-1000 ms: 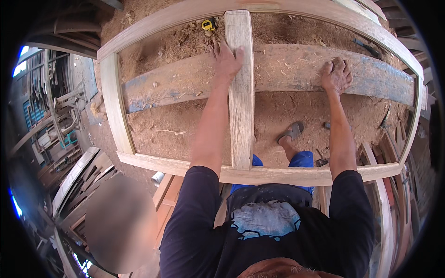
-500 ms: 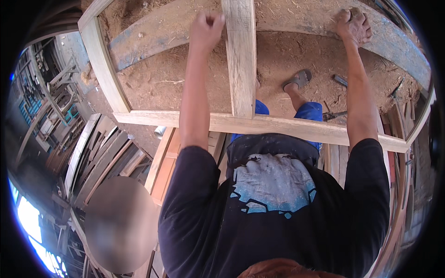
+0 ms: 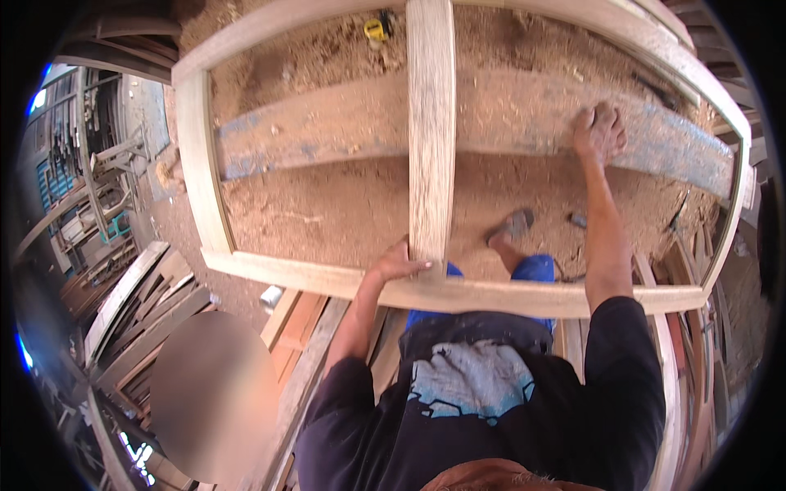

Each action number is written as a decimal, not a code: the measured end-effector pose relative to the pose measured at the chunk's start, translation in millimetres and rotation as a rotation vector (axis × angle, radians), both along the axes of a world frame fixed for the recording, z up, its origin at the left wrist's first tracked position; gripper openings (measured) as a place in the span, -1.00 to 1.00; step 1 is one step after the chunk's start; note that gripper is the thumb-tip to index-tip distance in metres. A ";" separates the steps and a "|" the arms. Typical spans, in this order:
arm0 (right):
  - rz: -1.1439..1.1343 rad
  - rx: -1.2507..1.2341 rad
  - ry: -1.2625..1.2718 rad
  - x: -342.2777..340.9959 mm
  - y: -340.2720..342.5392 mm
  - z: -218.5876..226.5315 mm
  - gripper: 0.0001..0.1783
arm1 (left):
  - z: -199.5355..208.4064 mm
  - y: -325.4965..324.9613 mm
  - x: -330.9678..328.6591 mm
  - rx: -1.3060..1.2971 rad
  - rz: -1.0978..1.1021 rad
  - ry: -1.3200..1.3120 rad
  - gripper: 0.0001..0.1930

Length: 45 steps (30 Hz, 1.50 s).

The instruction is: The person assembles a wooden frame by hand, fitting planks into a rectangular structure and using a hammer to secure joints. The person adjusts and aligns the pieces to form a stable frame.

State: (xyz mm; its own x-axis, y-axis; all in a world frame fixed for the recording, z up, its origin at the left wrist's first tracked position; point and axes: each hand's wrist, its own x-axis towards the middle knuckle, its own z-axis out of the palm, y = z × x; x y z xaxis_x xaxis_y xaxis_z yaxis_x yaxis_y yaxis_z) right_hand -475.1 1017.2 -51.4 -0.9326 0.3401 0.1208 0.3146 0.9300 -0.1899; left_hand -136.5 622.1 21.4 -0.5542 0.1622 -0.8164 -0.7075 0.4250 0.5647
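A pale wooden frame [image 3: 307, 272] with a middle bar [image 3: 431, 123] lies across a dusty plank, its near rail just ahead of my body. My left hand [image 3: 395, 263] grips the frame where the middle bar meets the near rail. The thumb rests on top of the wood, and the other fingers are partly hidden. Inside the frame's right opening, my right hand [image 3: 603, 135] is over the dusty plank [image 3: 524, 110] with its fingers curled. Whatever it may hold is hidden from view.
A yellow tape measure [image 3: 376, 30] lies in the sawdust near the far rail. My sandalled foot [image 3: 514, 225] stands on the sawdust-covered ground. Scrap boards [image 3: 151, 327] are piled at left, and more boards [image 3: 675, 278] lie at right. A small pale can [image 3: 271, 295] sits beyond the left pile.
My left hand has come back toward my body and taken hold of the frame's near joint. My right hand has shifted nearer and slightly left. More of the frame's far side shows.
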 end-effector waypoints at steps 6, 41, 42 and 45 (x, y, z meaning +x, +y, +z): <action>-0.038 -0.025 -0.028 -0.3 -11.2 20.8 -0.36 | 59.7 10.9 -154.9 -0.702 0.178 0.505 -0.09; 0.024 0.093 -0.045 -3.1 -0.7 -1.4 -0.37 | 21.9 -4.8 -126.9 -0.642 0.356 0.640 -0.09; 0.019 0.149 -0.135 -4.7 0.5 1.0 -0.33 | 25.1 -8.6 -96.7 -0.555 0.394 0.543 -0.09; 0.001 0.114 -0.249 -7.4 3.2 15.1 -0.29 | 43.7 -10.4 -41.2 -0.374 0.141 -0.015 -0.07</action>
